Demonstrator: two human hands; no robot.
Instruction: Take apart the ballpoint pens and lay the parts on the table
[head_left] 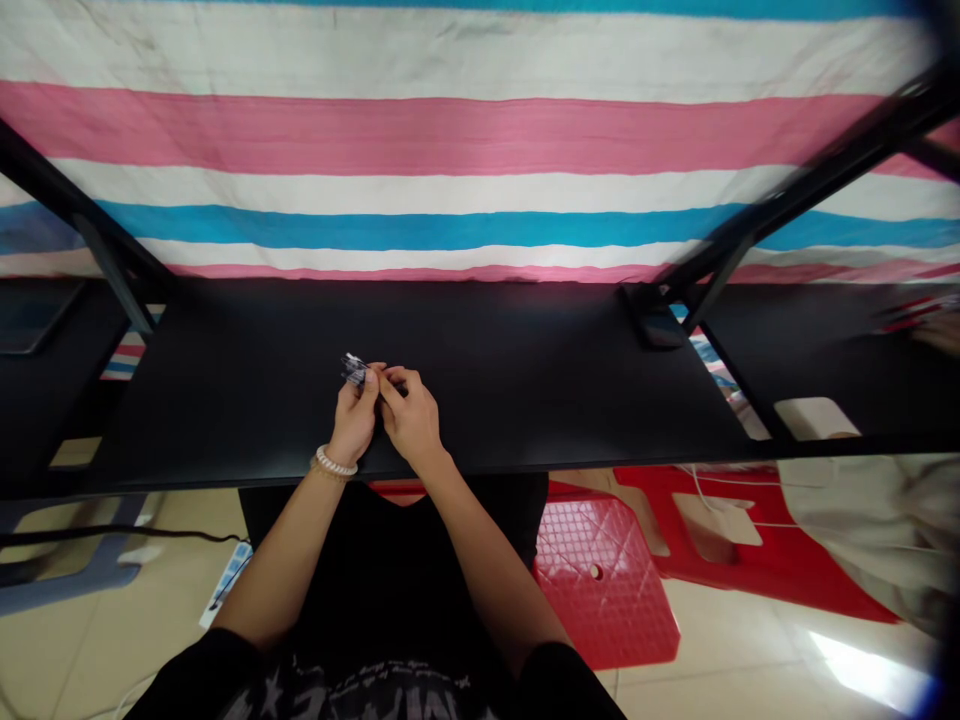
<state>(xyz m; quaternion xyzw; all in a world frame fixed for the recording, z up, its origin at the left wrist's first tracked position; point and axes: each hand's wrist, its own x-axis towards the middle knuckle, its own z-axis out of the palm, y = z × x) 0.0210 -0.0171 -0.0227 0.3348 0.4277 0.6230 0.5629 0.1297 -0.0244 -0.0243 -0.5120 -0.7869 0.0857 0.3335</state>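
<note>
A small dark, partly transparent plastic object (354, 371) is pinched at the fingertips of my left hand (352, 420). My right hand (411, 418) is pressed in close beside it, with its fingers on the same object. Its exact shape is hard to tell, as it is small and my fingers partly cover it. Both hands are just above the black tabletop (240, 400), near its front edge. A beaded bracelet (335, 461) circles my left wrist.
A pink, white and blue striped cloth (442, 135) hangs behind the black table's metal frame. Below the table's front edge are a red plastic stool (604, 580), a power strip (227, 583) on the tiled floor, and a beige cloth (870, 530) at the right.
</note>
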